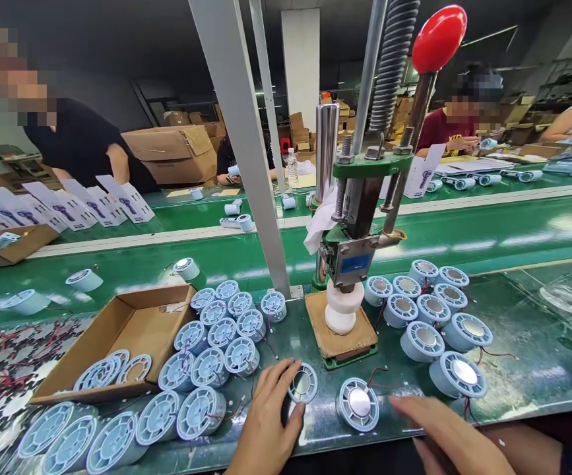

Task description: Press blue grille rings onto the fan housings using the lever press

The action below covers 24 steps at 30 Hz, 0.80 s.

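Observation:
My left hand [273, 412] curls at the edge of a flat blue ring with a metal disc [303, 383], thumb and fingers on either side of it. To its right a blue round housing [359, 404] with a shiny disc and red wires rests on the green bench. My right hand [451, 432] is just right of that housing, fingers stretched out with the thumb apart, holding nothing. Behind both hands a hand press [357, 244] with a red knob has its white round head [344, 307] low over a brown block [321, 323].
Open-topped housings [200, 412] cluster at left beside a cardboard tray [112, 395] of blue rings. Disc-fitted housings [458, 374] group at right. A grey post [246, 132] rises behind the bench. Across the green conveyor [444, 234] several people sit or stand.

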Each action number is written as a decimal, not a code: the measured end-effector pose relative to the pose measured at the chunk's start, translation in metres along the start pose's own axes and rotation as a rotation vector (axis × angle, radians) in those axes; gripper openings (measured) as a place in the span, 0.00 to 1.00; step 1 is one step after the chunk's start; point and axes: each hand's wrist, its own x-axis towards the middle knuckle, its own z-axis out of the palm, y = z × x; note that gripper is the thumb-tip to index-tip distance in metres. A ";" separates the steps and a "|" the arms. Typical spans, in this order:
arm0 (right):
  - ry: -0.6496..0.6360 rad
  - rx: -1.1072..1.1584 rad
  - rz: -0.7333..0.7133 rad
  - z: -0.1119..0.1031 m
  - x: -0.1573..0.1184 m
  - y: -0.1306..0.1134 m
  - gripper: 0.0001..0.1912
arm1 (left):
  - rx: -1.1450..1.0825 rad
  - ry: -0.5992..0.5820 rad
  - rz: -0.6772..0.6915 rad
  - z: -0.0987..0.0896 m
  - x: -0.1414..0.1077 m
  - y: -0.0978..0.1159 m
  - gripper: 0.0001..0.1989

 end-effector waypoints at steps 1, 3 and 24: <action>-0.061 0.008 -0.069 -0.015 0.016 -0.003 0.35 | 0.015 -0.006 0.000 0.002 0.001 0.002 0.26; -0.264 0.056 -0.126 -0.038 0.050 -0.012 0.38 | 0.049 -0.011 -0.003 0.007 0.004 0.004 0.31; 0.332 0.282 0.204 0.105 0.039 -0.046 0.38 | 0.004 0.053 0.115 0.007 -0.002 0.048 0.39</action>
